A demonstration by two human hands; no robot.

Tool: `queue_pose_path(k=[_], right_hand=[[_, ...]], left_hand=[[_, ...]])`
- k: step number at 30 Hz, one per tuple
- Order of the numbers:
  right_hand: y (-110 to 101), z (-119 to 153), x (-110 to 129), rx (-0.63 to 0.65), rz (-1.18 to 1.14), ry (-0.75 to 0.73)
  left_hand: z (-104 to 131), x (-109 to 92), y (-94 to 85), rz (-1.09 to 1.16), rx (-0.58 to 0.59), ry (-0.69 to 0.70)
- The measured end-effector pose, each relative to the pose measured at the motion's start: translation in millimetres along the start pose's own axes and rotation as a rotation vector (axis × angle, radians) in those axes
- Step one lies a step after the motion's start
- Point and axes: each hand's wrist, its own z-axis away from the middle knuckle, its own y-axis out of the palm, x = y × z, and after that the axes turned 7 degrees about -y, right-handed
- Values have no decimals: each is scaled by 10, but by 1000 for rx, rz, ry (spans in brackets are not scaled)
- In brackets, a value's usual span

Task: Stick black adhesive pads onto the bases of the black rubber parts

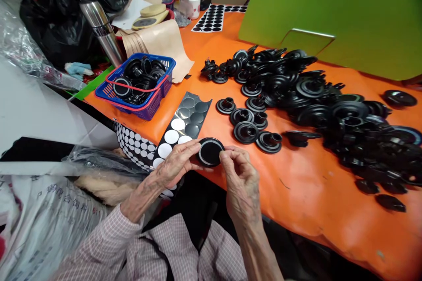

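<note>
Between both hands, just over the table's front edge, is a black round plastic knob, its flat face with a pale ring turned up. My left hand grips its left side, thumb on top and fingers beneath. At the right rim, my right hand is closed, thumb and forefinger pinching the edge; whether a small piece is also between them is hidden. Just left lies a sticker sheet with black round stickers and white circles where some are gone. Several loose black knobs lie stem up beyond my right hand.
A big pile of black parts covers the right of the orange table. A blue basket with similar parts stands left, near a steel flask. A green board rises behind; more sticker sheets lie at the back.
</note>
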Motion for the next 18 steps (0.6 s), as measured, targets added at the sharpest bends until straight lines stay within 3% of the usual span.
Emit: queue_pose_path(k=[10, 18], right_hand=[[82, 38, -26, -59, 124, -92], [186, 80, -88, -83, 210, -229]], left_hand=[[4, 32, -22, 8, -7, -2], [14, 37, -6, -28, -107, 25]])
